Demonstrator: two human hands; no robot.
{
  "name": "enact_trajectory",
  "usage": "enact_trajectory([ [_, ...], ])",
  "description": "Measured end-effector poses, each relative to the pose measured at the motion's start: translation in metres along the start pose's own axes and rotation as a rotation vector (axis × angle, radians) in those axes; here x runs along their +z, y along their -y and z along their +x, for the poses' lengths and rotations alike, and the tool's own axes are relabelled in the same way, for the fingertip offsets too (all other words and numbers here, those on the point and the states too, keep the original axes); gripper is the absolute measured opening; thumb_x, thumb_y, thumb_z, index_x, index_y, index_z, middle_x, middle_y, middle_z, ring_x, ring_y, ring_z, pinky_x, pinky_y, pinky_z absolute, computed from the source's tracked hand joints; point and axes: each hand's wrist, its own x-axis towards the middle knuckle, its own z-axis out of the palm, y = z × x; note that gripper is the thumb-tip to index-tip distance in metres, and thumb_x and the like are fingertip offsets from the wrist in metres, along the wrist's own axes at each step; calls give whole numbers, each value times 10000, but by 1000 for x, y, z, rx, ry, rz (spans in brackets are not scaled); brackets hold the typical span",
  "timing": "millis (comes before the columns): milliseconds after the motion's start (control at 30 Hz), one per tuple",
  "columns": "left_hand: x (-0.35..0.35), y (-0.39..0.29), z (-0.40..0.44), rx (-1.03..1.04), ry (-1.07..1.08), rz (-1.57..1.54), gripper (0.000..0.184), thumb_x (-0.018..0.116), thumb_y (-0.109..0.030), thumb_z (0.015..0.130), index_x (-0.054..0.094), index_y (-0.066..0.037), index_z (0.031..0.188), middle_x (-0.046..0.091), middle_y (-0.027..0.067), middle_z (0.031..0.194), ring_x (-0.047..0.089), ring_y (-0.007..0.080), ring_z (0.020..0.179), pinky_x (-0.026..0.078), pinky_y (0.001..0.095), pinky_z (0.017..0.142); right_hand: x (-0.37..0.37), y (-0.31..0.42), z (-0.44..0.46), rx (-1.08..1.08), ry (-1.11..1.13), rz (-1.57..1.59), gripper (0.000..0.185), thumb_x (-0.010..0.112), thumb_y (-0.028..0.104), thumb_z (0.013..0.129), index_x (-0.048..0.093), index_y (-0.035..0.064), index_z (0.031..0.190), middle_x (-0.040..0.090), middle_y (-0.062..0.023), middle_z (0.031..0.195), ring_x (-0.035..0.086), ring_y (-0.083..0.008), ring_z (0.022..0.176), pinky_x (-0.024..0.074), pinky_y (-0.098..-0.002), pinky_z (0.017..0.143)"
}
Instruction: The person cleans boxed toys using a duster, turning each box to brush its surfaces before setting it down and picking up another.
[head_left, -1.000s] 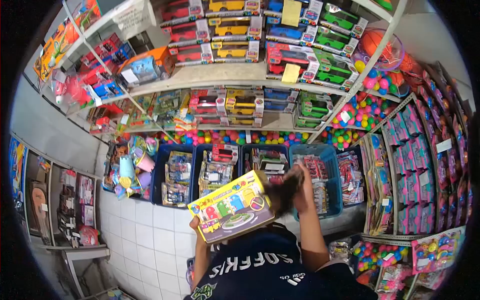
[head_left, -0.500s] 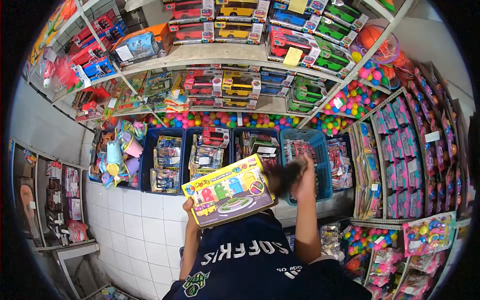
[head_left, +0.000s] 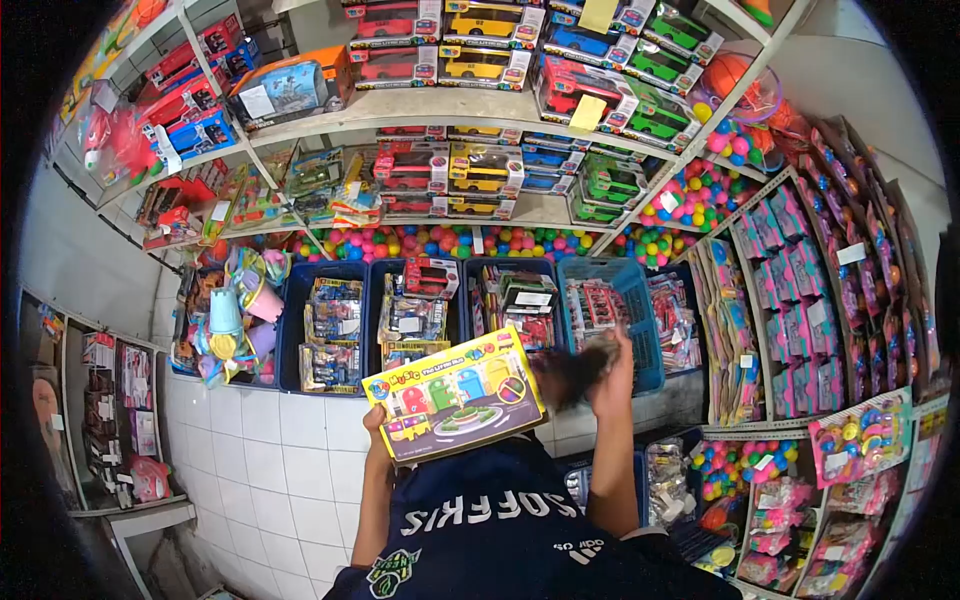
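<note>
One box [head_left: 455, 400] lies tilted across the centre of the frame, its long axis rising slightly from lower left to upper right, its printed face turned up to the camera with the lettering upright. One dark duster [head_left: 575, 375] is just right of it, its dark end pointing left toward the box's right end; blur hides whether they touch. The box is yellow above and grey-purple below, printed with red, green, blue and yellow doors, a round track and the words "MUSIC" and "TAYO". The duster looks dark brown, its shape smeared. The left hand [head_left: 374, 420] is closed on the box's left edge; the right hand [head_left: 614, 375] grips the duster. Above them, six bins [head_left: 291, 335] stand in a row, five dark blue and one teal.
</note>
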Motion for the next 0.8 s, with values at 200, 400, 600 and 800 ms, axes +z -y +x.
enact_trajectory([
  [200, -10, 8, -13, 17, -33, 17, 891, 686, -491, 731, 344, -40, 1419, 553, 198, 1264, 622, 302, 1049, 536, 438, 902, 32, -7, -20, -52, -64, -103, 237, 611, 387, 909, 554, 173, 824, 413, 66, 588, 415, -49, 510, 356, -209, 474],
  [400, -13, 14, -21, 28, -55, 44, 911, 680, -508, 735, 315, -72, 1447, 538, 192, 1279, 616, 304, 1056, 532, 436, 909, 39, -19, -28, -122, -85, -130, 223, 637, 388, 890, 576, 181, 835, 441, 76, 583, 404, -51, 456, 354, -231, 458],
  [600, -23, 16, -32, 34, -91, 102, 894, 673, -495, 751, 299, -88, 1453, 518, 178, 1280, 598, 284, 1078, 524, 408, 913, -5, -11, -29, -4, 99, -63, 205, 610, 354, 913, 550, 168, 853, 478, 57, 642, 452, -73, 521, 382, -231, 518],
  [800, -27, 23, -29, 41, -111, 176, 870, 666, -476, 769, 286, -100, 1454, 498, 162, 1279, 577, 260, 1102, 516, 376, 915, -18, -12, -26, -71, -15, -62, 214, 566, 332, 948, 539, 151, 836, 493, 48, 652, 398, -57, 457, 320, -222, 446],
])
